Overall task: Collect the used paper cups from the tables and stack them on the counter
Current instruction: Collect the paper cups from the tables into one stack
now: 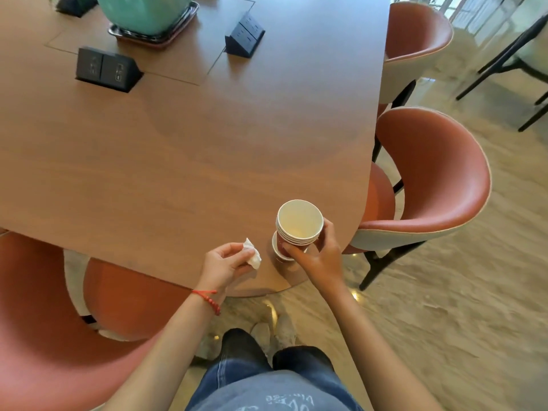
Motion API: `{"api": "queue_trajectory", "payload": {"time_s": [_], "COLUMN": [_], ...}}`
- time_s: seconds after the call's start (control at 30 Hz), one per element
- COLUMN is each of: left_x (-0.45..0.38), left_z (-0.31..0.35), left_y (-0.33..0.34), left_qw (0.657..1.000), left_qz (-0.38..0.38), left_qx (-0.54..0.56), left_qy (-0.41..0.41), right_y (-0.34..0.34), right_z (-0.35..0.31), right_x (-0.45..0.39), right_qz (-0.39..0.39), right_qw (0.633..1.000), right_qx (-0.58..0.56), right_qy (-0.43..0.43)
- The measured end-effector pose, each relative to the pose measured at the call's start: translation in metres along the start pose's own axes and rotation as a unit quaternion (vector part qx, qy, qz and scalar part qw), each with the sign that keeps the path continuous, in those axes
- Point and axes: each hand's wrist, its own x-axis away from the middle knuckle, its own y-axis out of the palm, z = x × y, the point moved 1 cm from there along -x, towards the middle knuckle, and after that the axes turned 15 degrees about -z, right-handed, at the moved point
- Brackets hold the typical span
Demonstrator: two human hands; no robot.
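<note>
I've got the right hand (318,256) wrapped round the stack of paper cups (298,226) at lower centre of the frame — it sits on a single cup (281,253) on the bench (207,158). Left hand (225,264) pinches a crumpled tissue (252,253) just beside.

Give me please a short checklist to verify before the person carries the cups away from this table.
1. Right hand grips the stack of cups: ok.
2. Cups nested straight: not ok, the stack leans, and a lower cup sits askew beneath it.
3. Top cup empty: ok, only a faint stain shows inside.
4. Left hand free to help: not ok, it pinches a crumpled tissue.
5. No other cups left on the table: ok for the visible part.
6. Counter within reach: cannot tell, not in view.
</note>
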Motion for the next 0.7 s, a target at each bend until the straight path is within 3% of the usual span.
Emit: {"api": "queue_trajectory", "payload": {"time_s": [0.3,0.7], "left_x": [-0.017,-0.024], "left_z": [0.008,0.001], "left_y": [0.001,-0.005], "left_qw": [1.0,0.999], "left_qz": [0.02,0.041], "left_qx": [0.003,0.021], "left_qy": [0.004,-0.004], "right_y": [0.001,0.014], "right_z": [0.022,0.062], "right_x": [-0.011,-0.012], "right_qz": [-0.034,-0.104], "right_qw": [0.998,0.993], "right_qx": [0.058,0.034], "right_qy": [0.012,0.05]}}
